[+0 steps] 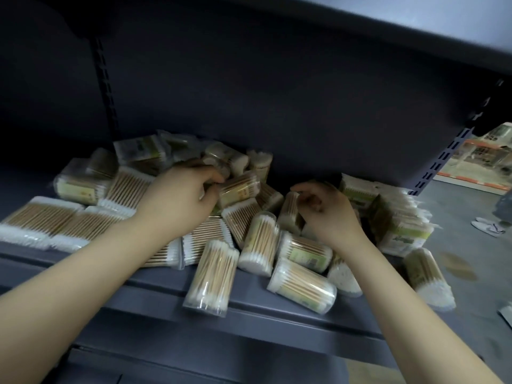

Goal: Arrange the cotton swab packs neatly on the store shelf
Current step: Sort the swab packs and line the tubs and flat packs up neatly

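Cotton swab packs (pixel 210 234) lie in a loose, jumbled heap across the grey shelf (pixel 155 284), and both hands are in the middle of it. The left hand (pixel 177 198) reaches into the centre of the pile with its fingers curled round a clear cylindrical tub (pixel 239 189) of swabs that lies tilted on top of other packs. The right hand (pixel 327 212), just to the right, has its fingers and thumb bent round a second small tub (pixel 289 214) standing roughly upright among the rest; how firmly it holds is hard to judge through the blur.

Around the hands, more round tubs lie on their sides near the shelf's front edge, one (pixel 212 278) hanging partly over the lip and another (pixel 302 286) just beside it. Flat bags (pixel 41 223) of wooden-stemmed swabs rest on the left part of the shelf, side by side. Packs with green labels (pixel 399 225) are stacked at the right end, and one tub (pixel 428 278) juts past the shelf's corner. Further packs are piled against the dark back panel (pixel 249 92). An upper shelf (pixel 388 20) crosses overhead. Beyond the right upright (pixel 443 159), a concrete floor (pixel 457 212) and a white shoe (pixel 487 227) show.
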`<state>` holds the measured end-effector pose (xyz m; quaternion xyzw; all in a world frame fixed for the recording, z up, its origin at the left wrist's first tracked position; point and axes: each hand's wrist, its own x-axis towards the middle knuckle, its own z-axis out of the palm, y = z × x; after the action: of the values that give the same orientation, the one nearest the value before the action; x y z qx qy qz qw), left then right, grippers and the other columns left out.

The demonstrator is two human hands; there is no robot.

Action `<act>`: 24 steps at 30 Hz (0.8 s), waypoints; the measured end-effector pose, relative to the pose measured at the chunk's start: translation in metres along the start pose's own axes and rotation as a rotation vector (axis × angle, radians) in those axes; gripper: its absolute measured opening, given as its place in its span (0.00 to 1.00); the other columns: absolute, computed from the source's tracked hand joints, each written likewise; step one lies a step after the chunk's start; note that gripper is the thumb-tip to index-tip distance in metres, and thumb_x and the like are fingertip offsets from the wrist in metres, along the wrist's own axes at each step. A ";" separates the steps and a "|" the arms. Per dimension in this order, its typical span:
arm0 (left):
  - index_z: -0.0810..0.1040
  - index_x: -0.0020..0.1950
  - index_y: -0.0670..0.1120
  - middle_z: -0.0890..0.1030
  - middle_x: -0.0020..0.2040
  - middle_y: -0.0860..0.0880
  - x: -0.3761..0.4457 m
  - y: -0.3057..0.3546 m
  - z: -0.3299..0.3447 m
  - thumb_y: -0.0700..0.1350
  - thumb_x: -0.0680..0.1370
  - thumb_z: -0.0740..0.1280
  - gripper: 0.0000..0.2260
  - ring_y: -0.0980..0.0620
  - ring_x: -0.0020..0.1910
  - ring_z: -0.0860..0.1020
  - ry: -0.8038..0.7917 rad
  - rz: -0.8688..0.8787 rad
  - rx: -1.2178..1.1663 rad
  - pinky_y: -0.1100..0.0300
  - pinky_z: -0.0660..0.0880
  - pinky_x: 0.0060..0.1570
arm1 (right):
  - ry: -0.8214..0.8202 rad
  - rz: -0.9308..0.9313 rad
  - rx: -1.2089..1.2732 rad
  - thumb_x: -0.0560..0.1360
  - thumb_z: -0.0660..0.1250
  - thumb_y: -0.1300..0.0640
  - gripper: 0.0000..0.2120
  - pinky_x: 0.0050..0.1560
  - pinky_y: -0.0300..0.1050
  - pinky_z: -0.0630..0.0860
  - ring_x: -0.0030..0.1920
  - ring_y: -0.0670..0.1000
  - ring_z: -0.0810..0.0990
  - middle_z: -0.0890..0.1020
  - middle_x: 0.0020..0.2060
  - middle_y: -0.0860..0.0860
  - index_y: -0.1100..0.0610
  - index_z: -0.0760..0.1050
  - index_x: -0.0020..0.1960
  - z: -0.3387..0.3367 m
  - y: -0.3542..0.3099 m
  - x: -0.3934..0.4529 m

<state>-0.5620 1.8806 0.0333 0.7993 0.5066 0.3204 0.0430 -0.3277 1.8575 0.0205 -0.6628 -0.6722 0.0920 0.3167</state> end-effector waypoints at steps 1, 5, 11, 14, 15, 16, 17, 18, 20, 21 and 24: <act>0.81 0.53 0.45 0.82 0.50 0.45 -0.003 0.000 -0.001 0.51 0.69 0.57 0.20 0.43 0.50 0.78 -0.007 -0.007 -0.007 0.52 0.76 0.47 | -0.006 0.002 0.002 0.74 0.62 0.60 0.14 0.44 0.31 0.67 0.45 0.43 0.74 0.77 0.48 0.46 0.48 0.76 0.57 0.000 -0.003 -0.001; 0.81 0.52 0.47 0.81 0.50 0.47 -0.014 0.001 -0.005 0.51 0.71 0.59 0.17 0.46 0.50 0.78 -0.045 -0.041 -0.074 0.52 0.75 0.48 | -0.029 -0.019 0.039 0.74 0.62 0.61 0.14 0.47 0.36 0.67 0.46 0.43 0.73 0.76 0.48 0.45 0.50 0.75 0.58 -0.001 -0.012 -0.003; 0.81 0.53 0.47 0.79 0.49 0.48 -0.029 0.002 0.003 0.44 0.75 0.66 0.08 0.47 0.50 0.76 -0.072 -0.056 -0.063 0.53 0.74 0.48 | -0.090 -0.112 0.007 0.75 0.61 0.60 0.14 0.44 0.38 0.70 0.45 0.45 0.76 0.77 0.47 0.45 0.50 0.76 0.59 0.003 -0.018 -0.016; 0.80 0.54 0.48 0.78 0.50 0.49 -0.039 0.005 0.006 0.45 0.75 0.65 0.09 0.48 0.50 0.76 -0.111 -0.073 -0.051 0.52 0.74 0.49 | -0.104 -0.129 0.042 0.75 0.62 0.60 0.14 0.41 0.33 0.69 0.42 0.42 0.75 0.79 0.49 0.45 0.50 0.76 0.59 0.004 -0.016 -0.021; 0.80 0.55 0.49 0.78 0.52 0.49 -0.042 0.006 0.005 0.47 0.76 0.65 0.10 0.49 0.52 0.76 -0.115 -0.077 -0.050 0.52 0.74 0.51 | -0.114 -0.128 0.049 0.75 0.62 0.60 0.14 0.39 0.30 0.67 0.42 0.41 0.74 0.79 0.49 0.45 0.50 0.76 0.59 0.004 -0.014 -0.022; 0.79 0.57 0.49 0.78 0.54 0.50 -0.046 0.007 0.004 0.49 0.75 0.64 0.12 0.49 0.53 0.76 -0.127 -0.079 -0.057 0.52 0.73 0.53 | -0.123 -0.128 0.054 0.75 0.62 0.60 0.14 0.39 0.27 0.66 0.43 0.40 0.73 0.79 0.49 0.45 0.49 0.76 0.58 0.005 -0.013 -0.023; 0.78 0.58 0.51 0.78 0.55 0.52 -0.050 0.007 0.002 0.53 0.75 0.63 0.15 0.51 0.55 0.75 -0.149 -0.069 -0.076 0.53 0.73 0.55 | -0.128 -0.129 0.062 0.75 0.62 0.60 0.14 0.39 0.24 0.66 0.44 0.40 0.73 0.79 0.50 0.44 0.49 0.76 0.58 0.005 -0.013 -0.024; 0.77 0.59 0.53 0.77 0.55 0.54 -0.053 0.007 -0.002 0.58 0.73 0.60 0.19 0.52 0.57 0.74 -0.182 -0.045 -0.103 0.55 0.71 0.57 | -0.128 -0.130 0.072 0.75 0.62 0.60 0.14 0.40 0.22 0.66 0.46 0.40 0.73 0.79 0.50 0.44 0.49 0.76 0.57 0.004 -0.012 -0.025; 0.72 0.63 0.59 0.73 0.59 0.58 -0.062 0.004 -0.008 0.65 0.68 0.55 0.26 0.56 0.62 0.69 -0.271 0.031 -0.119 0.59 0.65 0.61 | -0.125 -0.126 0.095 0.75 0.62 0.61 0.14 0.40 0.19 0.65 0.47 0.39 0.73 0.78 0.50 0.44 0.49 0.77 0.57 0.004 -0.012 -0.028; 0.67 0.65 0.62 0.71 0.63 0.60 -0.066 0.003 -0.011 0.67 0.67 0.54 0.28 0.58 0.65 0.65 -0.326 0.064 -0.097 0.61 0.61 0.63 | -0.127 -0.125 0.105 0.75 0.62 0.61 0.13 0.40 0.19 0.65 0.47 0.39 0.73 0.78 0.50 0.44 0.50 0.76 0.57 0.004 -0.011 -0.029; 0.53 0.70 0.66 0.57 0.68 0.65 -0.078 -0.003 -0.015 0.73 0.62 0.55 0.37 0.64 0.68 0.52 -0.487 0.110 0.008 0.65 0.52 0.66 | -0.131 -0.139 0.112 0.75 0.62 0.60 0.13 0.42 0.24 0.66 0.48 0.41 0.74 0.79 0.51 0.46 0.50 0.76 0.57 0.006 -0.011 -0.032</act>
<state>-0.5944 1.8129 0.0073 0.8794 0.4384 0.1181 0.1431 -0.3426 1.8277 0.0125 -0.5884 -0.7295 0.1505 0.3144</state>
